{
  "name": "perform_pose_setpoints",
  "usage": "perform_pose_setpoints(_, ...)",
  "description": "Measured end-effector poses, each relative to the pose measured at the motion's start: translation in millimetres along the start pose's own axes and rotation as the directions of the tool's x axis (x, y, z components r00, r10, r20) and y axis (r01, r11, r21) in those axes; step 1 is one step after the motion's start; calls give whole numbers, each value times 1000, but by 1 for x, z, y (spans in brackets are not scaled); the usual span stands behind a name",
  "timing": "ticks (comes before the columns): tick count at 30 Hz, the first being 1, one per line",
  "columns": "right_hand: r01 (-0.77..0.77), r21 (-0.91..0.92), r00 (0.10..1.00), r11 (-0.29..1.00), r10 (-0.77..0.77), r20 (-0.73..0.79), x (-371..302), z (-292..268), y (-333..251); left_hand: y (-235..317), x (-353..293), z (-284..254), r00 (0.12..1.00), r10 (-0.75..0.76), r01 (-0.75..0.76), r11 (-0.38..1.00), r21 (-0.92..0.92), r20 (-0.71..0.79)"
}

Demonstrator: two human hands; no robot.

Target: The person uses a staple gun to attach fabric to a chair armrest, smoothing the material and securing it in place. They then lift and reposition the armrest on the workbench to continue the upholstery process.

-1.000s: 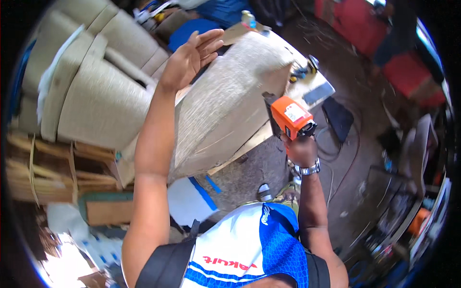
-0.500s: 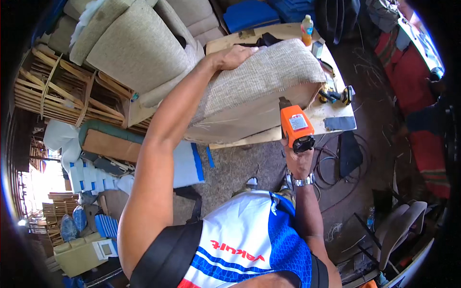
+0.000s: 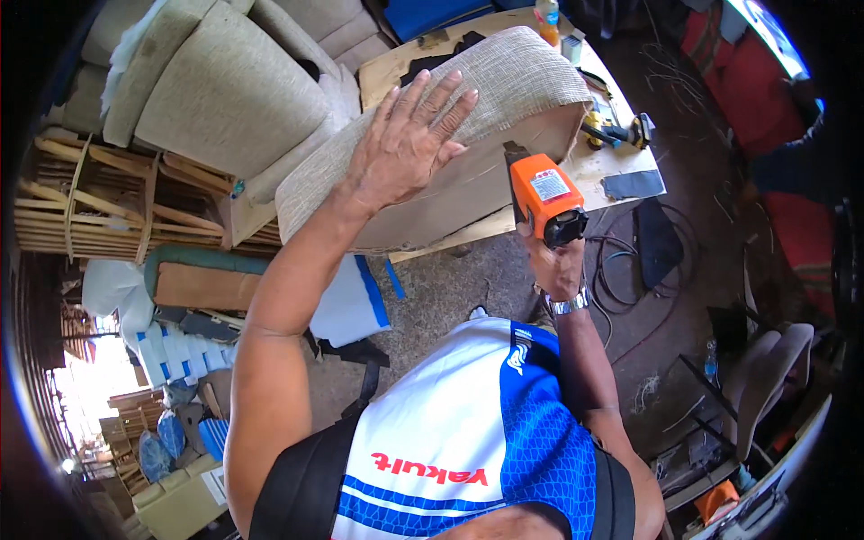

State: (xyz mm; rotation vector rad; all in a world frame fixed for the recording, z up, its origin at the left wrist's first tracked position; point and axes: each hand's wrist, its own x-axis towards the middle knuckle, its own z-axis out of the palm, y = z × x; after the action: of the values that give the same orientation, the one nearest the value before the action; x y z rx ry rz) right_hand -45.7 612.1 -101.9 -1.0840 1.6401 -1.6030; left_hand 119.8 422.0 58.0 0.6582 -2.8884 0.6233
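Observation:
Across the front of the wooden table lies an upholstered furniture piece in beige woven fabric, its plain tan side facing me. My left hand is open over the woven fabric, fingers spread; whether the palm presses on it I cannot tell. Below the piece's right part, my right hand grips an orange staple gun with a black rear end. Its narrow metal nose points away from me, near the tan side; whether it touches the cloth is unclear.
The pale tabletop holds a yellow-and-black power tool, a dark cloth scrap and a bottle of orange liquid. A coiled hose lies on the floor. Beige sofa parts and wooden frames are stacked at left.
My left hand has come off the piece's far top edge, moved nearer and spread its fingers. The staple gun has shifted slightly up and left in view, still in my right hand.

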Motion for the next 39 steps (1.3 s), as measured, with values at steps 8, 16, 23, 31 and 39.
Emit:
perform_pose_setpoints(8, 347, -116, 934, 931, -354, -44, -23, 13, -10, -3, 6, 4, 997, 70, -66, 993, -93, 30)
perform_pose_setpoints(16, 415, -289, 886, 863, -456, -88, -16, 39, -23, -1, -3, 8, 998, 66, -66, 989, -132, -2)
perform_pose_setpoints(23, 213, 136, 974, 968, -200, -103, -31, 50, -19, -39, 2, 6, 988, 156, -105, 694, -712, 7)
perform_pose_setpoints(31, 288, -152, 957, 945, -291, 2, -19, 53, -1, -41, 2, 22, 933, -353, -135, -170, -976, -68)
perform_pose_setpoints(39, -340, -658, 934, 671, 325, -150, -136, -40, 55, -4, 2, 16, 900, -320, 186, 895, -405, -295)
